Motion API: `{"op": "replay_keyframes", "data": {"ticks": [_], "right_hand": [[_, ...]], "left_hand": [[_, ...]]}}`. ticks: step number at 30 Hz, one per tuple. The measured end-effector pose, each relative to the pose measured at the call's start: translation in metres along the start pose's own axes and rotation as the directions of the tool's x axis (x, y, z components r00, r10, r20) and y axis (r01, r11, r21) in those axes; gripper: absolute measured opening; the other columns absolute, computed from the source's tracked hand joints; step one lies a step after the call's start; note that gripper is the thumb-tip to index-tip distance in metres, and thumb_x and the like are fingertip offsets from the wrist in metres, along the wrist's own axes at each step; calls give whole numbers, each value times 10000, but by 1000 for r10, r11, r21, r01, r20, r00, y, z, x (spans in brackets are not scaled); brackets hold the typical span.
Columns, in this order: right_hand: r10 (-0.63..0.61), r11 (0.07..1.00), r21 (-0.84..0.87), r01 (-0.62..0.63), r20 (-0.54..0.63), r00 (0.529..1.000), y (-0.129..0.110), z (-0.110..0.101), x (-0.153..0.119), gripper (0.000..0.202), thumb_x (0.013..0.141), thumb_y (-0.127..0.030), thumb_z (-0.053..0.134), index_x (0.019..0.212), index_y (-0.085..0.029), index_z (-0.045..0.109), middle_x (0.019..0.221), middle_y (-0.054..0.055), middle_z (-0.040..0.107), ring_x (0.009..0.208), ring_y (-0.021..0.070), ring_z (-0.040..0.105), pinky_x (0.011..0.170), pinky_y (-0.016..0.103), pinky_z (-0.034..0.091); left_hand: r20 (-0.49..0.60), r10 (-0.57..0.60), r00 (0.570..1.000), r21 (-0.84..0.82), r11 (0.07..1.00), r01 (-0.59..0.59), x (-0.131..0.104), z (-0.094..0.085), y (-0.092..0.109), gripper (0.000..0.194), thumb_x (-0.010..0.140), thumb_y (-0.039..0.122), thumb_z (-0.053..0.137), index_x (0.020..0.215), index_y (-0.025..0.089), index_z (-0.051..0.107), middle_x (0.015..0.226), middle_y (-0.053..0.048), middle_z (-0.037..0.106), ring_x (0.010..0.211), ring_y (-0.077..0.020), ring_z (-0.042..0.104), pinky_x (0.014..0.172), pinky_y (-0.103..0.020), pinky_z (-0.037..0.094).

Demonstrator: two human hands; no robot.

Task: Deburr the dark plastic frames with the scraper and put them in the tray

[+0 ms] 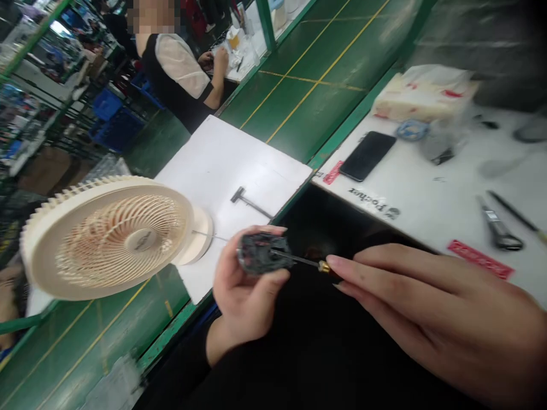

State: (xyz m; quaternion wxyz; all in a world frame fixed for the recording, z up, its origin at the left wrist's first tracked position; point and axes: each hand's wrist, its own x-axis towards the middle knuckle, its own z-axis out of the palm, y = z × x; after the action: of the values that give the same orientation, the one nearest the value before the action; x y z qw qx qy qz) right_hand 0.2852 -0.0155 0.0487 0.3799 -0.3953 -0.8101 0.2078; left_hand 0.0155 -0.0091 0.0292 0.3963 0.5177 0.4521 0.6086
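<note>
My left hand [245, 299] is wrapped round a small dark part [258, 253] with a recessed, uneven inside; its exact kind I cannot make out. Between the fingertips of my right hand [410, 302] is a thin screwdriver [299, 259] with a brass-coloured collar. Its shaft reaches left into the dark part, and the very tip is hard to see there. Most of the screwdriver's handle is hidden by my fingers. Both hands are above my dark-clothed lap, in front of the bench edge.
A cream fan [141, 242] stands at left near a white board [256, 159] bearing a T-shaped metal tool [250, 202]. On the right table lie a black phone [368, 155], a tissue pack [423, 94] and nail clippers [498, 225]. Across the green conveyor [316, 85] a co-worker [183, 74] works.
</note>
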Motion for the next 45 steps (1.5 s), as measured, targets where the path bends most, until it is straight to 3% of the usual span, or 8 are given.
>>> {"op": "replay_keyframes", "data": {"ticks": [4, 8, 16, 21, 26, 30, 35, 45], "right_hand": [[248, 958, -129, -256, -75, 966, 48, -2, -6, 291, 1199, -318, 696, 1440, -356, 855, 1249, 53, 912, 1078, 289, 889, 1007, 410, 734], [580, 655, -354, -668, -332, 744, 119, -10, -52, 470, 1178, -282, 515, 1561, -235, 784, 1438, 158, 846, 1317, 375, 818, 1148, 548, 671], [693, 434, -543, -719, -309, 652, 172, -3, -75, 453, 1099, -202, 483, 1297, -123, 883, 1294, 267, 785, 1170, 429, 738, 1087, 603, 624], [695, 420, -573, -704, -296, 655, 148, 4, -59, 405, 1110, -281, 553, 1315, -156, 878, 1488, 307, 735, 1346, 545, 649, 1123, 761, 552], [583, 809, 22, -588, 101, 806, 88, 12, -22, 356, 1170, -525, 666, 1288, -268, 882, 1384, 147, 824, 1192, 361, 784, 1089, 539, 635], [520, 597, 482, -641, 376, 767, 58, 26, 8, 423, 1109, -677, 764, 1083, -268, 870, 1112, 72, 855, 985, 278, 784, 912, 427, 630], [565, 368, 589, -719, 473, 676, 57, 40, 21, 509, 978, -734, 911, 975, -229, 852, 830, 22, 736, 746, 192, 609, 663, 318, 481], [528, 313, 548, -776, 578, 622, 59, 41, 26, 592, 940, -797, 916, 947, -217, 803, 726, -23, 577, 646, 149, 458, 557, 278, 358]], "left_hand": [[-69, -216, 974, -277, 942, 190, 12, 0, -2, 429, 930, 301, 1030, 1318, 296, 847, 1285, -58, 796, 1202, -237, 796, 1113, -399, 713], [167, -553, 817, -412, 714, 567, 17, -8, -20, 463, 896, 393, 1050, 1279, 258, 826, 1265, -86, 776, 1138, -260, 773, 952, -404, 757], [402, -701, 589, -339, 484, 807, 19, 23, -41, 505, 882, 293, 1070, 1310, 217, 813, 950, 23, 580, 737, -98, 550, 640, -243, 595], [439, -694, 571, -274, 502, 820, 17, 27, -39, 539, 978, 447, 1007, 1437, 213, 848, 1055, -48, 692, 876, -164, 675, 783, -335, 712], [469, -659, 588, -213, 561, 800, 13, 27, -38, 448, 1027, 359, 959, 1452, 246, 871, 1141, -66, 739, 930, -187, 726, 867, -390, 740], [480, -611, 630, -120, 665, 737, 9, 24, -35, 506, 1041, 347, 953, 1523, 243, 837, 1106, -57, 749, 877, -164, 725, 842, -344, 704], [433, -601, 672, -127, 697, 706, 4, 14, -31, 622, 1014, 300, 975, 1603, 281, 774, 1112, -41, 758, 888, -176, 766, 876, -370, 728], [465, -564, 683, -140, 715, 685, 2, 6, -31, 547, 1044, 274, 947, 1569, 292, 795, 1150, -60, 794, 915, -178, 797, 830, -308, 713]]}}
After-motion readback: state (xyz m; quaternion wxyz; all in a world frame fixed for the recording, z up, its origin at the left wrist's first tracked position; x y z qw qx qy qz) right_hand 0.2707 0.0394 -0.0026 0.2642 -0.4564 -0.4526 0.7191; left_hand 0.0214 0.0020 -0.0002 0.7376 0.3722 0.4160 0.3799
